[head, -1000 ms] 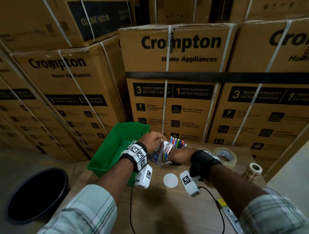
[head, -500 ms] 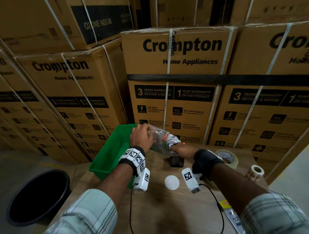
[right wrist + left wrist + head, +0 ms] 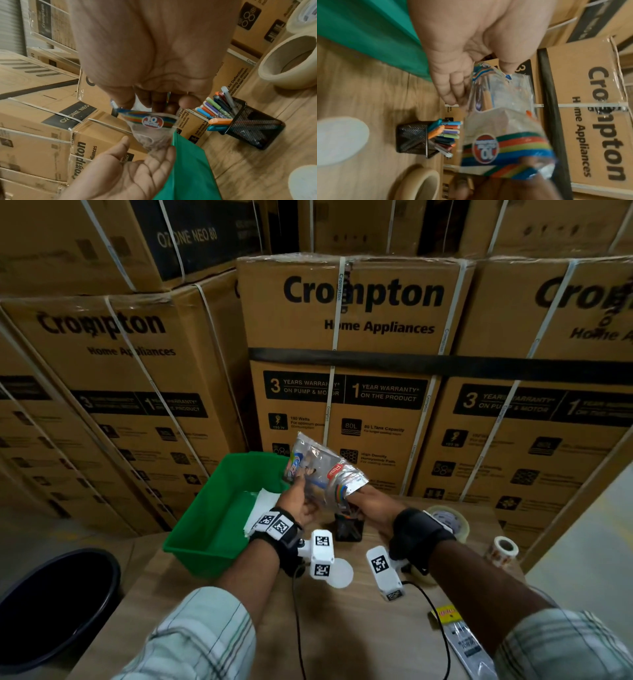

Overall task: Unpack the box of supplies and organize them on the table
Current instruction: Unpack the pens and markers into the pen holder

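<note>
A clear plastic pen pouch (image 3: pixel 322 470) with a rainbow stripe is held up over the table's back edge. My right hand (image 3: pixel 352 494) pinches its striped lower end (image 3: pixel 154 121). My left hand (image 3: pixel 303 487) lies palm-up with nearly straight fingers (image 3: pixel 164 152) touching the pouch's other end (image 3: pixel 501 94), thumb loosely beside it. Under the pouch stands a black mesh holder (image 3: pixel 349 530) filled with coloured pens (image 3: pixel 447 134). The green bin (image 3: pixel 219 515) sits on the table's left with white paper (image 3: pixel 262 503) inside.
Tape rolls (image 3: pixel 448 518) and a smaller printed roll (image 3: pixel 505 549) sit at the right. A white disc (image 3: pixel 340 573) lies near my wrists, a flat packet (image 3: pixel 462 642) at the front right. A black bucket (image 3: pixel 51 604) stands on the floor left. Stacked cartons (image 3: pixel 359 354) wall the back.
The pouch held pens over the holder, was tipped, and is now lifted higher. My left hand has loosened from a grip on it to an open palm.
</note>
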Demonstrator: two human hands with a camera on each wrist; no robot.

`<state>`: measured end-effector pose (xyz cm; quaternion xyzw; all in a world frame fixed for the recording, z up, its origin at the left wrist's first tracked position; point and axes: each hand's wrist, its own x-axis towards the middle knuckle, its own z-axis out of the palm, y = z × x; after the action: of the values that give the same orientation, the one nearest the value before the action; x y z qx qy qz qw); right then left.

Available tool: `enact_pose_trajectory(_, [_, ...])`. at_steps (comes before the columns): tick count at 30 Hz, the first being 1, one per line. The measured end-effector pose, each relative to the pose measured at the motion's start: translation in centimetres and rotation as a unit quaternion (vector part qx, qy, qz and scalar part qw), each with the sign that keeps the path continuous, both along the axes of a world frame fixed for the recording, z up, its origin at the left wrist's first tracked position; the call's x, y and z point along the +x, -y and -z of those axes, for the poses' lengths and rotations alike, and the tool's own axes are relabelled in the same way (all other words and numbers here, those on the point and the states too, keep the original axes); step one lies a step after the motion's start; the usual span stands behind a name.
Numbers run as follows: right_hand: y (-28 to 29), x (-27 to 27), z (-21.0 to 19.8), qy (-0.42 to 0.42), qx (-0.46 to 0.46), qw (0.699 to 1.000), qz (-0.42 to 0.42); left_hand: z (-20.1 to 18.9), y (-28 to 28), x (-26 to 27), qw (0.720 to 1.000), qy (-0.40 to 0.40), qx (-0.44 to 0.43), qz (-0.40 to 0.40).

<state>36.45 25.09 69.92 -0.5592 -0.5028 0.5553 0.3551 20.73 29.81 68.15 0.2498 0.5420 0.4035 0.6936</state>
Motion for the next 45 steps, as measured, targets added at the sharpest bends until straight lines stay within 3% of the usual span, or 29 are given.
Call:
enact_pose_trajectory(3, [0.1, 0.3, 0.4, 0.070, 0.021, 0.997, 0.034, -0.5, -0.5, 0.4, 1.000, 0.021, 0.003, -0.008])
enact_pose_trajectory(9, [0.0, 0.0, 1.1, 0.128, 0.061, 0.988, 0.054, -0.3, -0.4, 0.8, 0.999, 0.024, 0.023, 0.005])
enact_pose_trajectory(17, [-1.1, -0.2, 3.3, 0.022, 0.016, 0.994, 0.104, -1.8, 0.5, 0.7, 0.990, -0.033, 0.106, 0.081])
enact_pose_trajectory(23, [-1.6, -0.9, 2.7, -0.007, 0.065, 0.992, 0.105, -2.0, 0.8, 0.0, 0.990, -0.042, 0.103, 0.090])
enact_pose_trajectory(30, [-2.4, -0.5, 3.4, 0.045, 0.038, 0.994, 0.092, -2.0, 0.7, -0.2, 0.988, -0.078, 0.084, 0.102])
enact_pose_trajectory(36, [-1.5, -0.3, 2.4, 0.027, 0.076, 0.995, 0.058, -1.6, 0.8, -0.4, 0.986, -0.081, 0.094, 0.112])
enact_pose_trajectory(41, [-1.5, 0.1, 1.9, 0.033, 0.058, 0.993, 0.093, -1.9, 0.3, -0.4, 0.992, -0.083, 0.076, 0.052])
enact_pose_trajectory(45, [-1.5, 0.5, 1.7, 0.046, 0.070, 0.993, 0.082, -1.8, 0.2, -0.9, 0.998, -0.038, 0.047, 0.027])
